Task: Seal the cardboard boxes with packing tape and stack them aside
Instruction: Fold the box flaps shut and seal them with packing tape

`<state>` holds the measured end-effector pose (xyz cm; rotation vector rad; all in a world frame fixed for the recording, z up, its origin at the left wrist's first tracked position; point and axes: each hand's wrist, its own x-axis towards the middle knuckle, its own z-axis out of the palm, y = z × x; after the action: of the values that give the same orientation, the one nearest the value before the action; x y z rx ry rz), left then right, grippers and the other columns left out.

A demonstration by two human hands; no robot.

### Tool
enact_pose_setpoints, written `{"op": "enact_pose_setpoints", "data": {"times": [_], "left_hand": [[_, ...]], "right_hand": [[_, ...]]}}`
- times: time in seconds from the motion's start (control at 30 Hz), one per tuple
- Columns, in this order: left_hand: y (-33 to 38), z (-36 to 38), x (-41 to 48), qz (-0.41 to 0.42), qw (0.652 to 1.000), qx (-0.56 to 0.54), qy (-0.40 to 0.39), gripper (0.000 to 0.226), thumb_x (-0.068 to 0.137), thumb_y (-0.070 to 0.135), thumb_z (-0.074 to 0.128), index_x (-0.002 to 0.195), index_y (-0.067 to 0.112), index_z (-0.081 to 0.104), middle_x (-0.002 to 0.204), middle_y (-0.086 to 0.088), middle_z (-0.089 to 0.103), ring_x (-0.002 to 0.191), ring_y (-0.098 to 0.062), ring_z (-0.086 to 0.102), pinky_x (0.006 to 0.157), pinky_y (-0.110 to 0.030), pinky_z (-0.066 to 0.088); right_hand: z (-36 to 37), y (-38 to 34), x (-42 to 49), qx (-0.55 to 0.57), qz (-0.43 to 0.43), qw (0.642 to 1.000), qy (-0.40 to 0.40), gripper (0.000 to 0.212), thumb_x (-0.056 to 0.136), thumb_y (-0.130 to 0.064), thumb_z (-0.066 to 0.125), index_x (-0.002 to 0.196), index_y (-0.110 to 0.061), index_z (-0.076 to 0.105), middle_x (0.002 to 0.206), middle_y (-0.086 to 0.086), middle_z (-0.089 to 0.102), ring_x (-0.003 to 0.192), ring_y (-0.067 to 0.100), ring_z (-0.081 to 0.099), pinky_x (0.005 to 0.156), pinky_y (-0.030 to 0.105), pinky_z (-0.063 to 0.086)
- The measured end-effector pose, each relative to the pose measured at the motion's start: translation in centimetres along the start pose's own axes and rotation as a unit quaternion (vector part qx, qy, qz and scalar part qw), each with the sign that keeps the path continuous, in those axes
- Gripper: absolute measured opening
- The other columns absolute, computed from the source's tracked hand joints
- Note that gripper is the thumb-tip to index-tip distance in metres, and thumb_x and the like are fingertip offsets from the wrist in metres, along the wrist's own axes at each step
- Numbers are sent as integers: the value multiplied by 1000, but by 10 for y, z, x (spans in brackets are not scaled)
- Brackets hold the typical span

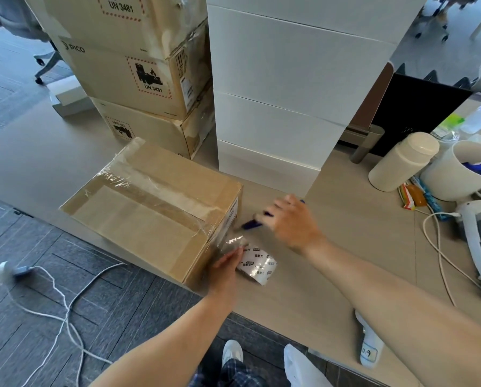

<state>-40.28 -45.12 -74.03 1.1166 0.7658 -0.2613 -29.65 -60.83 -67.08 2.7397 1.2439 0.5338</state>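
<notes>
A brown cardboard box (pixel 150 208) lies on the table's near left part, its top seam covered by clear tape. The tape runs down over the box's right end to a roll of clear packing tape (pixel 257 265) with a printed white core. My left hand (pixel 225 270) holds the roll against the lower right corner of the box. My right hand (pixel 292 219) hovers just right of the box and grips a blue cutter (pixel 251 224), whose tip points at the stretched tape.
Stacked brown cartons (pixel 138 76) and tall white boxes (pixel 278 88) stand behind. At the right are a cream bottle (pixel 401 162), a white cup (pixel 462 171), cables (pixel 440 247) and a white device. A white scanner (pixel 369 347) lies at the table's (pixel 331 275) near edge.
</notes>
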Motion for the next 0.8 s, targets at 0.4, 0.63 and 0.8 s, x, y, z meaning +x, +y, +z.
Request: {"op": "enact_pose_setpoints", "data": {"times": [0.4,0.63,0.8], "left_hand": [[-3,18,-4,2,998,69,-7,15,89,12,71,104,14,73,97,2,73,86,-8,66,53,-9,48],[-10,30,-5,43,989,139,-30,13,88,11,72,98,20,75,102,4,74,95,-9,67,75,-18,49],[-12,36,-9,51,982,177,-51,16,88,12,72,101,19,76,102,7,74,97,-8,67,75,-16,50]], "right_hand": [[15,-22,-66,276,534,789,-125,16,96,-15,50,109,-21,42,86,1,62,70,28,57,59,34,40],[29,-62,-134,413,754,492,-139,19,94,-26,59,104,-10,63,106,13,68,95,30,63,72,30,44],[30,-80,-152,413,776,460,-124,22,89,-28,70,104,-13,68,100,5,68,98,26,64,76,27,43]]}}
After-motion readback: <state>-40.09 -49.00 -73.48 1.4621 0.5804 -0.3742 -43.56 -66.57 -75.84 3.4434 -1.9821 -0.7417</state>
